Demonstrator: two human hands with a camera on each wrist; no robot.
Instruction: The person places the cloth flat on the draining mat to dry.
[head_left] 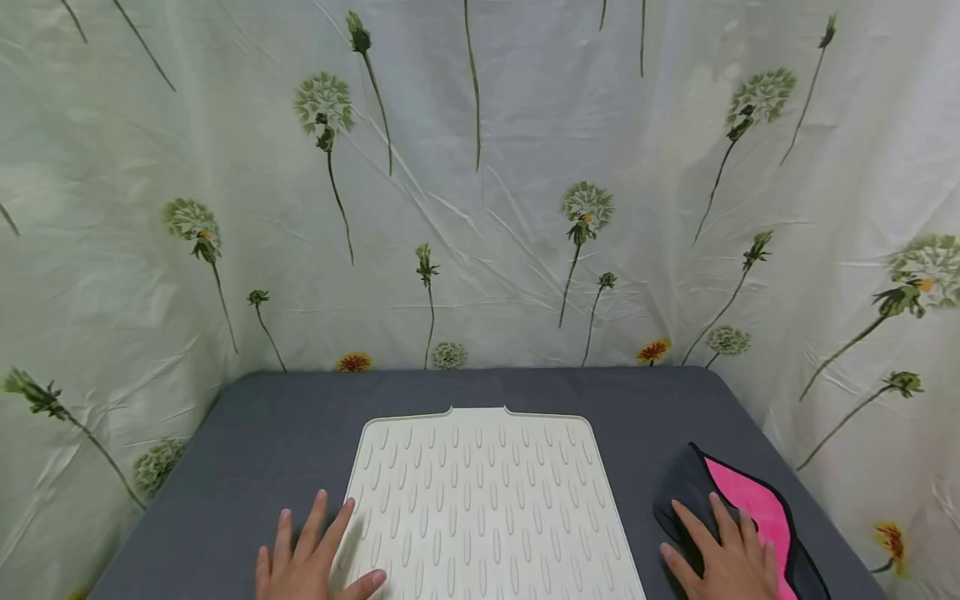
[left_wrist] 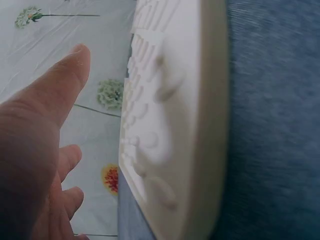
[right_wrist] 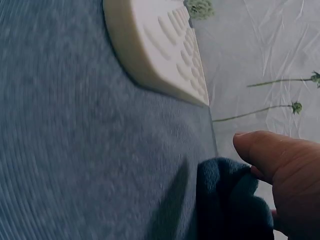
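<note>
Two relaxed hands, fingers loosely spread: my left hand (head_left: 306, 557) is at the left side of this white ridged board (head_left: 480, 508) mid-table, and my right hand (head_left: 731, 560) is just resting on a pink-and-dark cloth (head_left: 759, 498) near the table's (head_left: 247, 467) right edge.

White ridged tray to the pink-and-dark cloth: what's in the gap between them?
Only a bare strip of grey tabletop lies between the white ridged tray and the pink-and-dark cloth; the head view shows it.
</note>
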